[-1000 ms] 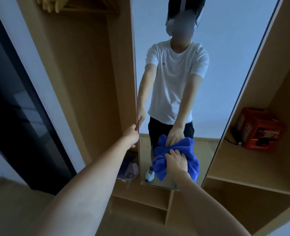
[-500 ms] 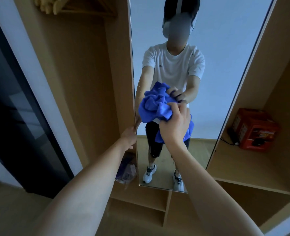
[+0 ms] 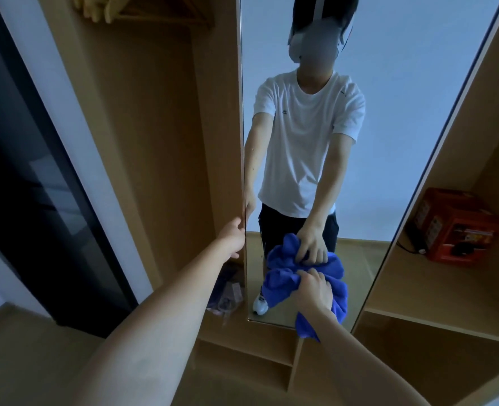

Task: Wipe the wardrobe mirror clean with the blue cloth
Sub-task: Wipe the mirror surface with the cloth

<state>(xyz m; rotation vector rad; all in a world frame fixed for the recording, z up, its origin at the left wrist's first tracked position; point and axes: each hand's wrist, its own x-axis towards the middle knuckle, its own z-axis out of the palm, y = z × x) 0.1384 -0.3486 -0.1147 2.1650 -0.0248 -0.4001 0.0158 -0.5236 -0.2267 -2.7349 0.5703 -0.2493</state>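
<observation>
Blue cloth (image 3: pixel 280 284) bunched in right hand's (image 3: pixel 314 291) grip, low on mirror (image 3: pixel 403 83) — left hand (image 3: pixel 232 235) curled round mirror's left edge.

1. A single head-worn, wide-angle view looks forward and down, close in front of a wardrobe mirror (image 3: pixel 388 127).
2. Both forearms reach away from the lens from the bottom edge; the left hand (image 3: pixel 232 234) and right hand (image 3: pixel 312 291) lie near the frame's centre.
3. Straight edges bow outward toward the frame's sides.
4. The mirror faces the camera and reflects the wearer.
</observation>
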